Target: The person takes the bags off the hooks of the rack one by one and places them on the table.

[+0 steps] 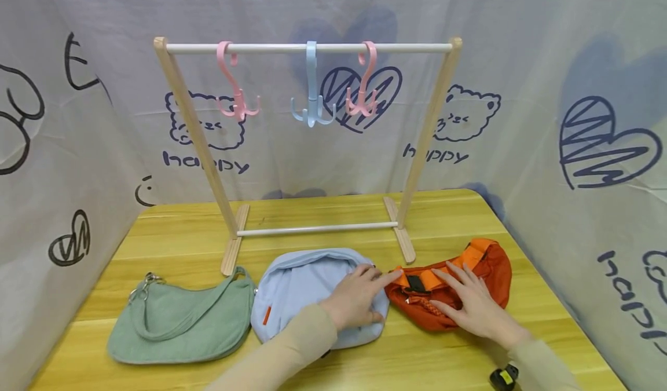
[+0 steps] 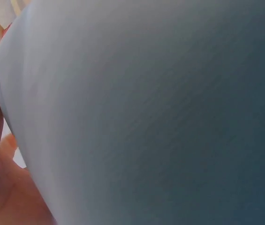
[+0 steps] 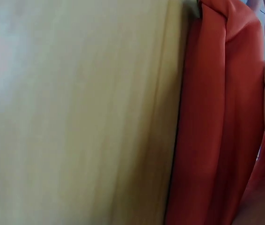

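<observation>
An orange-red waist bag with a bright orange strap and a black buckle lies on the table at the right. My right hand rests on it, fingers spread over the strap and front. Beside it lies a light blue bag, which fills most of the left wrist view. Over the right part of this blue bag is my left hand, its index finger stretched to the left end of the orange bag. In the right wrist view, the orange bag's smooth side stands against the wood.
A green shoulder bag lies at the left. Behind the bags stands a wooden rack with a white rail, from which two pink hooks and one light blue hook hang. Printed curtains surround the table.
</observation>
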`<control>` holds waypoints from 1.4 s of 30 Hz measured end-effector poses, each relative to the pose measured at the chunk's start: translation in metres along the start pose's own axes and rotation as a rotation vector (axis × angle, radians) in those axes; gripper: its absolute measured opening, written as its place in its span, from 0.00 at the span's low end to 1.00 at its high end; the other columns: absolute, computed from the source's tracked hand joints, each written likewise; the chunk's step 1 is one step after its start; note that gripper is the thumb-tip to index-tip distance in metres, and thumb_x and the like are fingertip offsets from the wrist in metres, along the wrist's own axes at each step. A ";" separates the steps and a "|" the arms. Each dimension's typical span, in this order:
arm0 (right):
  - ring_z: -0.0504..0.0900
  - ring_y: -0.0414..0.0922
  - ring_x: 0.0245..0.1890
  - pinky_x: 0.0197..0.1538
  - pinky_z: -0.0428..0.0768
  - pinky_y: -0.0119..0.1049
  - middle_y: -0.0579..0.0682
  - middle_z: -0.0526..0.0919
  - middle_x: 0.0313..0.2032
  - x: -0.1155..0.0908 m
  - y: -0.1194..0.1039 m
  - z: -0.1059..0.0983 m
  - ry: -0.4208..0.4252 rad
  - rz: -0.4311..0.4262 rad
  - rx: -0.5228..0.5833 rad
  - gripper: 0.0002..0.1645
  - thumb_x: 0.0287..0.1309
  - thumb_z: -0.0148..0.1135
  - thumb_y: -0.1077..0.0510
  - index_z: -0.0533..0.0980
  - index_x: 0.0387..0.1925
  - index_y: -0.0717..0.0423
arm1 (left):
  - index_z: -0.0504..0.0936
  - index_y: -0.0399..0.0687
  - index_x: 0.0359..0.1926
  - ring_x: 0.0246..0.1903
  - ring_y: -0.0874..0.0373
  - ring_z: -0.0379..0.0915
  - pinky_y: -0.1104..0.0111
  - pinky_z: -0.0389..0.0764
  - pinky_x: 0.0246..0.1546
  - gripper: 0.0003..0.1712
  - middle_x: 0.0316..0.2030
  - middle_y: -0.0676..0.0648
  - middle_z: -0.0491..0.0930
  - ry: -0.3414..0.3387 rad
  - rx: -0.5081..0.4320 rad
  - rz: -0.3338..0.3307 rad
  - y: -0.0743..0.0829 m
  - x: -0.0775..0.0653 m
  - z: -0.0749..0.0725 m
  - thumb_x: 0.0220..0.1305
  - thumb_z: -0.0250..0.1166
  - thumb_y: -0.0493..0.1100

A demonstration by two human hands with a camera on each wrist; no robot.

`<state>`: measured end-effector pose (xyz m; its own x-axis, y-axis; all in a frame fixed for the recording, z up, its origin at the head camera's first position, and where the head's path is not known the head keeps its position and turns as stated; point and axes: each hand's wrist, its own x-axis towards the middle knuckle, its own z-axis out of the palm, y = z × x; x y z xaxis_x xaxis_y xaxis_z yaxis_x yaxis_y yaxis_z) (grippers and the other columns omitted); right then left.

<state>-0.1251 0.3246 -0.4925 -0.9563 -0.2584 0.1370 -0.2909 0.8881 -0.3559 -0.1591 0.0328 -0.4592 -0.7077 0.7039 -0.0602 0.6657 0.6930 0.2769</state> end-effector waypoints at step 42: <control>0.49 0.84 0.68 0.56 0.54 0.85 0.80 0.50 0.71 0.017 0.025 -0.029 -0.062 0.194 -0.060 0.36 0.64 0.64 0.50 0.68 0.68 0.61 | 0.88 0.68 0.36 0.47 0.55 0.76 0.67 0.81 0.43 0.09 0.54 0.55 0.78 0.008 0.252 -0.084 0.068 0.043 0.003 0.57 0.73 0.61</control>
<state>-0.1478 0.3537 -0.4720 -0.9947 -0.1015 0.0140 -0.1008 0.9441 -0.3138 -0.1440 0.1107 -0.4464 -0.7641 0.6418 -0.0652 0.6418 0.7665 0.0238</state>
